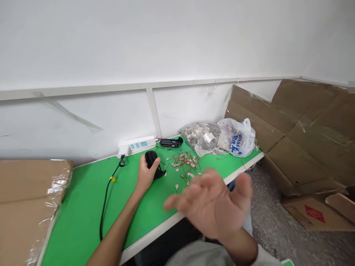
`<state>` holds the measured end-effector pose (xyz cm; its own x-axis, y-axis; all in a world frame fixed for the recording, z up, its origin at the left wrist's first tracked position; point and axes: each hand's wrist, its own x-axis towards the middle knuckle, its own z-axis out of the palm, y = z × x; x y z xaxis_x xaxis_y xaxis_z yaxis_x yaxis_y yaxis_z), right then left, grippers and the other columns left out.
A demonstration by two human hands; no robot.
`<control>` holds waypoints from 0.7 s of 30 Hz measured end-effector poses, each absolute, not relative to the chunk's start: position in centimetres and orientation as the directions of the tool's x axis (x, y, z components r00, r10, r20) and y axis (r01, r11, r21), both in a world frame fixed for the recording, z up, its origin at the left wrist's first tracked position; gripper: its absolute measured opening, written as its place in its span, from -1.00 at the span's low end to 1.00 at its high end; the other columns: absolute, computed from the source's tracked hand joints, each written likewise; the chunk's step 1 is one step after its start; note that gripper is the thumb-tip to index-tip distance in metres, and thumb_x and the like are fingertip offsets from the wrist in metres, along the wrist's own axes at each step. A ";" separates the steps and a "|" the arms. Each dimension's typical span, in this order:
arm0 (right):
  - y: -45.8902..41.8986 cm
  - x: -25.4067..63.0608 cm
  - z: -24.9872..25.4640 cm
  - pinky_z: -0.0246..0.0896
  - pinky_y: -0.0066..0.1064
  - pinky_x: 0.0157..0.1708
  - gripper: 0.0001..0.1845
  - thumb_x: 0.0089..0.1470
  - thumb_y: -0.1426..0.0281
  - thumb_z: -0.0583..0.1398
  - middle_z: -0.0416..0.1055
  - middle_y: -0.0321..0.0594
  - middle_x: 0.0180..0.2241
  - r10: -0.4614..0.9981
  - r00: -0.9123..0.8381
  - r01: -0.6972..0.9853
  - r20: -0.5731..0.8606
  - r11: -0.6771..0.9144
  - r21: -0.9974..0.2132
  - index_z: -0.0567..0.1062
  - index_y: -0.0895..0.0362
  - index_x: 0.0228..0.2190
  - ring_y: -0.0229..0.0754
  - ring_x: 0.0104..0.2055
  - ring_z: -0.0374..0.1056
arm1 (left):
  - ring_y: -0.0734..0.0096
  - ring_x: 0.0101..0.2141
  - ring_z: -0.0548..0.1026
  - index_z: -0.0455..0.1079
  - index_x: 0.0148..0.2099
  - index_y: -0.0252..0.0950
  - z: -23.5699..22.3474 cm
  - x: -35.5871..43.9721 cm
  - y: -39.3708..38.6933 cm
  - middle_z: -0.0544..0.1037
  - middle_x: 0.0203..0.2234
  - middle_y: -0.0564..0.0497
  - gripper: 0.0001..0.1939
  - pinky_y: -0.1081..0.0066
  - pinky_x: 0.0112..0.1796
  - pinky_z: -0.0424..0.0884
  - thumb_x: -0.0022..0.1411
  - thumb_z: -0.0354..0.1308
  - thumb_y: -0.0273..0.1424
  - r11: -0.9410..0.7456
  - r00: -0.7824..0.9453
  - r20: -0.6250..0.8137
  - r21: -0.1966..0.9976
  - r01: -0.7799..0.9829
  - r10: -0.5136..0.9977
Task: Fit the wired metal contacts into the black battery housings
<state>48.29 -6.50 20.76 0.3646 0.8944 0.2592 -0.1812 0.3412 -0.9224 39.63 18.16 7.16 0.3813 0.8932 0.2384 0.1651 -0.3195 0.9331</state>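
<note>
My left hand [145, 174] rests on the green tabletop and grips a black rounded plastic object [151, 159], whose lower part is partly hidden by my fingers. My right hand [212, 205] is raised over the table's front edge, blurred by motion, with its fingers spread and nothing in them. Just beyond it, a loose heap of small metal-and-white parts with thin red-brown wires [184, 162] lies scattered on the green surface. A few of these parts lie apart near my right fingertips.
A white power strip [137, 145] stands against the wall, with a black cable [107, 195] running down the table. Nearby are a black device [171, 142], a clear bag of parts [201, 138] and a white plastic bag [238, 137]. Cardboard sheets [299, 129] lean at the right.
</note>
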 end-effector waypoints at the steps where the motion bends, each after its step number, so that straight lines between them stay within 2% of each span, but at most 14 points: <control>1: -6.0 49.2 20.2 0.40 0.10 0.06 -0.12 0.25 -0.29 -0.30 0.60 -0.07 -0.09 0.901 0.350 -0.275 0.257 0.361 -0.891 0.54 -0.05 0.00 0.11 0.03 0.53 | 0.25 -0.23 0.41 0.31 0.04 -0.24 7.2 39.6 18.2 0.43 -0.24 0.02 -0.50 0.30 -0.17 0.40 0.26 0.26 -0.01 -0.318 0.378 0.242 0.935 0.153 0.893; 3: -5.1 50.8 18.1 0.38 0.02 0.10 -0.42 0.26 -0.16 0.04 0.60 -0.09 -0.13 0.883 0.401 -0.340 0.244 0.391 -0.855 0.57 0.00 -0.09 0.07 -0.02 0.53 | 0.26 -0.21 0.44 0.32 0.04 -0.23 7.2 39.5 18.4 0.44 -0.23 0.02 -0.49 0.31 -0.15 0.40 0.23 0.30 -0.01 -0.319 0.370 0.256 0.940 0.118 0.893; 5: -4.8 52.1 15.1 0.38 -0.15 0.04 -0.67 0.21 0.04 0.26 0.58 -0.17 -0.21 0.856 0.487 -0.239 0.173 0.321 -0.917 0.56 0.02 -0.21 -0.03 -0.09 0.51 | 0.26 -0.19 0.45 0.33 0.04 -0.23 7.3 39.5 18.6 0.46 -0.21 0.02 -0.48 0.33 -0.11 0.40 0.20 0.34 -0.02 -0.303 0.368 0.258 0.951 0.068 0.893; 8: -5.5 54.2 11.0 0.35 -0.31 -0.14 -0.73 0.27 0.10 0.25 0.52 -0.24 -0.28 0.811 0.557 0.040 0.177 0.186 -0.982 0.52 0.04 -0.27 -0.12 -0.21 0.44 | 0.28 -0.22 0.47 0.35 0.02 -0.24 7.3 39.4 19.1 0.48 -0.23 0.03 -0.43 0.35 -0.13 0.41 0.13 0.39 -0.02 -0.222 0.365 0.204 0.975 0.007 0.908; 11: -6.3 56.9 9.3 0.30 -0.31 -0.14 -0.67 0.34 0.11 0.17 0.48 -0.24 -0.32 0.798 0.538 0.358 0.270 0.073 -0.931 0.51 0.06 -0.34 -0.10 -0.21 0.41 | 0.33 -0.28 0.45 0.38 -0.01 -0.27 7.4 39.4 19.4 0.47 -0.29 0.05 -0.40 0.39 -0.19 0.41 0.07 0.43 0.01 -0.120 0.365 0.126 0.992 -0.040 0.923; 13: -6.0 58.9 9.2 0.29 -0.29 -0.19 -0.62 0.38 0.11 0.11 0.46 -0.25 -0.36 0.791 0.529 0.503 0.308 0.000 -0.864 0.47 0.06 -0.39 -0.10 -0.26 0.39 | 0.36 -0.31 0.43 0.39 -0.01 -0.28 7.4 39.5 19.5 0.46 -0.31 0.07 -0.39 0.42 -0.23 0.40 0.07 0.43 0.02 -0.061 0.391 0.080 0.996 -0.061 0.917; 15: -5.0 60.9 9.4 0.32 -0.25 -0.15 -0.63 0.38 0.12 0.10 0.48 -0.22 -0.32 0.810 0.474 0.615 0.345 -0.024 -0.788 0.46 0.05 -0.39 -0.06 -0.23 0.41 | 0.38 -0.34 0.42 0.41 -0.01 -0.29 7.4 39.4 19.6 0.45 -0.33 0.07 -0.38 0.44 -0.27 0.39 0.06 0.43 0.03 -0.028 0.421 0.050 0.998 -0.058 0.906; 19: -1.6 64.0 9.9 0.36 -0.12 0.00 -0.78 0.35 0.25 0.14 0.54 -0.12 -0.18 0.844 0.331 0.819 0.421 -0.035 -0.573 0.56 0.04 -0.24 0.02 -0.07 0.43 | 0.37 -0.35 0.43 0.44 -0.01 -0.32 7.4 39.4 19.6 0.48 -0.33 0.05 -0.35 0.44 -0.30 0.39 0.03 0.44 0.04 -0.014 0.431 0.030 0.999 -0.038 0.902; 21: 0.3 65.1 10.2 0.33 -0.05 0.09 -0.81 0.30 0.34 0.17 0.53 -0.06 -0.05 0.872 0.259 0.899 0.416 -0.061 -0.433 0.60 0.04 -0.18 0.08 0.07 0.37 | 0.36 -0.35 0.44 0.44 0.00 -0.32 7.3 39.3 19.7 0.50 -0.32 0.04 -0.33 0.43 -0.30 0.40 0.02 0.44 0.05 -0.006 0.428 0.020 0.999 -0.034 0.903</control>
<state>65.09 0.27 10.19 0.2591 0.8716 0.4162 0.8994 -0.0607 -0.4329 39.34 19.72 7.29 0.4283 0.9034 0.0201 -0.0344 -0.0059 0.9994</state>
